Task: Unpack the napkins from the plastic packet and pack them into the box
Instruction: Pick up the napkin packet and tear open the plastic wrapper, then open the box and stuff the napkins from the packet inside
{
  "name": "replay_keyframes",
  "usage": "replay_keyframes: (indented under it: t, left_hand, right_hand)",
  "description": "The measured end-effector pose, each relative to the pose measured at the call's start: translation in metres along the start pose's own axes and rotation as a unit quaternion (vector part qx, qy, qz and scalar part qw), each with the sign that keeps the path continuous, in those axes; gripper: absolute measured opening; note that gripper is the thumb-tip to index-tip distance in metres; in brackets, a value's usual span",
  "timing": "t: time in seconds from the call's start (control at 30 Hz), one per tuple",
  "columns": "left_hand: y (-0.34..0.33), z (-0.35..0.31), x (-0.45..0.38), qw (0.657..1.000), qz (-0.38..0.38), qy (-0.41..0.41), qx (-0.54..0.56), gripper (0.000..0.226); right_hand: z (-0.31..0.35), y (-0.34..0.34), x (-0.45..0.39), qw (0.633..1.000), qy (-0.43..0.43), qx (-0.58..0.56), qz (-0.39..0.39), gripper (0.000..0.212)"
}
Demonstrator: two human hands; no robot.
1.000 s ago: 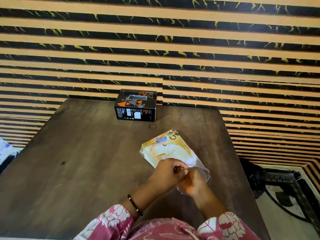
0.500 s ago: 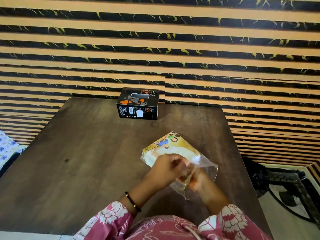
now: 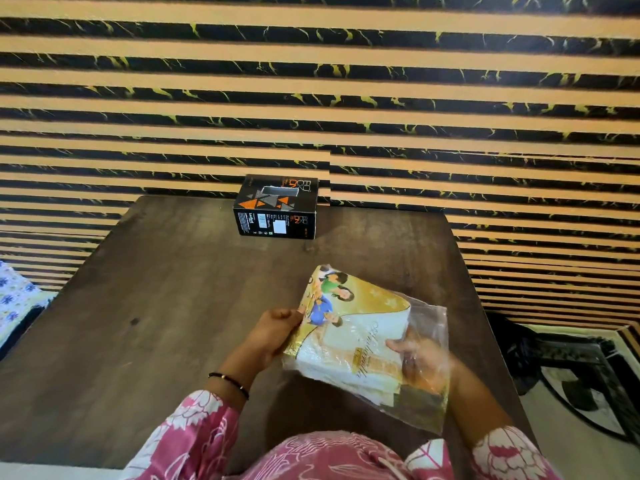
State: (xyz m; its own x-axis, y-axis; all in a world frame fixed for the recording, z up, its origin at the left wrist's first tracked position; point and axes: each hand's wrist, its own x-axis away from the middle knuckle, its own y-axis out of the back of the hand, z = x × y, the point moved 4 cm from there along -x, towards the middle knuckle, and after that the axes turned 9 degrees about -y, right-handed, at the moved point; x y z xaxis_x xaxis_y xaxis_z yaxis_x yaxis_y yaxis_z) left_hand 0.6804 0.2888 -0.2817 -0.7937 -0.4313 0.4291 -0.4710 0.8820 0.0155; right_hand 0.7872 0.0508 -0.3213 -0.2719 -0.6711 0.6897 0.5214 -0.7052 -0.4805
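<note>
The plastic packet [image 3: 360, 327] of white napkins, printed with a yellow picture, is lifted and tilted above the near right part of the dark wooden table [image 3: 166, 306]. My left hand [image 3: 273, 334] grips its left edge. My right hand [image 3: 420, 355] is inside the packet's clear open end, seen through the plastic, with fingers against the napkins. The black box [image 3: 277, 211] with orange triangles stands closed at the table's far edge, apart from both hands.
A striped orange and black wall rises right behind the table. A blue-flowered cloth [image 3: 17, 303] lies beyond the left edge. Past the right edge, dark objects [image 3: 571, 368] sit on the floor.
The packet has been lifted off the table and turned towards me. My left hand moved to its left edge and my right hand slid into the open end.
</note>
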Motion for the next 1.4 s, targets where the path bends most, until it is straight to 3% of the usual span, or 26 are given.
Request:
replay_keyframes:
  t: [0.07, 0.17, 0.3, 0.37, 0.47, 0.67, 0.77, 0.9, 1.0, 1.07, 1.13, 1.23, 1.3, 1.4]
  left_hand:
    - [0.004, 0.001, 0.000, 0.999, -0.033, -0.009, 0.013, 0.018]
    - [0.022, 0.009, -0.007, 0.993, -0.115, -0.018, 0.012, 0.021]
    - [0.058, 0.018, -0.008, 0.955, -0.222, -0.060, -0.189, 0.030]
    - [0.073, 0.026, -0.005, 0.931, -0.228, -0.042, -0.283, 0.019]
    - [0.088, 0.039, 0.001, 0.910, -0.236, 0.004, -0.342, 0.018]
    - [0.085, 0.042, 0.006, 0.890, -0.247, 0.019, -0.382, 0.016]
    - [0.075, 0.040, 0.007, 0.892, -0.245, 0.029, -0.379, 0.028]
    - [0.054, 0.031, 0.013, 0.832, -0.250, -0.025, -0.494, 0.061]
    - [0.028, 0.032, 0.010, 0.747, -0.143, -0.180, -0.623, 0.083]
    - [0.012, 0.033, 0.008, 0.684, -0.082, -0.241, -0.683, 0.093]
    - [0.005, 0.036, 0.008, 0.639, -0.070, -0.253, -0.723, 0.097]
    - [0.005, 0.045, 0.012, 0.624, -0.084, -0.213, -0.747, 0.092]
    - [0.002, 0.051, 0.020, 0.619, -0.108, -0.187, -0.755, 0.093]
    - [-0.011, 0.054, 0.039, 0.630, -0.132, -0.194, -0.740, 0.109]
  right_hand:
    - [0.007, -0.008, 0.006, 0.998, -0.018, 0.002, 0.054, 0.065]
    - [0.015, -0.004, 0.016, 0.998, -0.018, 0.041, 0.044, 0.081]
    - [0.015, 0.016, 0.027, 0.998, -0.021, 0.050, -0.040, 0.084]
    - [0.015, 0.019, 0.035, 0.997, -0.026, 0.030, -0.064, 0.063]
    - [0.011, 0.029, 0.043, 0.994, -0.033, -0.015, -0.100, 0.028]
    - [0.005, 0.042, 0.046, 0.976, 0.045, -0.141, -0.160, 0.024]
    - [-0.002, 0.038, 0.041, 0.959, 0.088, -0.220, -0.156, 0.016]
    - [-0.007, 0.033, 0.029, 0.920, 0.149, -0.325, -0.158, 0.019]
    - [-0.012, 0.033, 0.022, 0.902, 0.165, -0.361, -0.170, 0.030]
    - [-0.015, 0.031, 0.022, 0.917, 0.128, -0.330, -0.184, 0.028]
    - [-0.021, 0.026, 0.027, 0.950, 0.050, -0.248, -0.181, 0.020]
    - [-0.035, 0.010, 0.036, 0.983, -0.055, -0.114, -0.135, 0.020]
    - [-0.036, 0.000, 0.037, 0.989, -0.036, -0.026, -0.143, 0.016]
    - [-0.016, -0.022, 0.036, 0.967, 0.129, 0.089, -0.201, 0.011]
